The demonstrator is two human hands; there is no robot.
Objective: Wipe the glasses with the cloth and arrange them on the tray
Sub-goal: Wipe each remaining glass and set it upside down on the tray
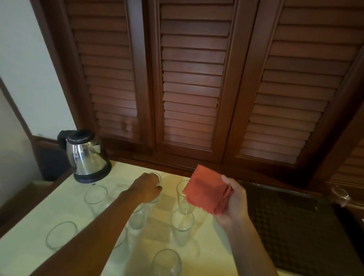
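Several clear glasses stand on the pale counter [210, 259], among them one at the front [166, 265], one in the middle [181, 228] and one at the left [60, 235]. My left hand [148, 187] reaches to the far glass [156, 176] and wraps around it. My right hand [232, 205] holds a folded orange cloth [206, 188] above the counter, in front of another tall glass [180, 195]. A dark woven tray [296, 231] lies at the right, with one glass [340, 195] at its far right corner.
A steel electric kettle [87, 157] stands at the counter's back left corner. Brown louvred shutters [192, 83] rise behind the counter. A white wall is at the left.
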